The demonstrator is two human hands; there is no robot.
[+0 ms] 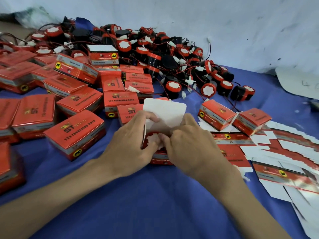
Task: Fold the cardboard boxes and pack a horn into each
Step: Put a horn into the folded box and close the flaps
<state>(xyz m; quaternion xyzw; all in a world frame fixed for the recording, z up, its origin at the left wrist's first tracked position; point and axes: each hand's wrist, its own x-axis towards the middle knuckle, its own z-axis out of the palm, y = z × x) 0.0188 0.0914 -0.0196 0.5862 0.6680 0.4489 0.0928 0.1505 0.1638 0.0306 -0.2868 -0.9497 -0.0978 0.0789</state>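
While the left hand grips the left side flap of the open box, the right hand curls its fingers down into the top of the same box. Those fingers sit on the white top of the horn, which is inside the box. It is too blurry to tell if they pinch a wire too. The box stands on the blue cloth, in the middle and near the person. Its big white lid flap sticks up on the far side.

To the left lie many packed boxes, red and shut, in a messy bunch. Far away, by the white wall, is a big pile of horns with thin wires. To the right lie flat boxes, spread out one over another. Two shut boxes sit at their far edge.
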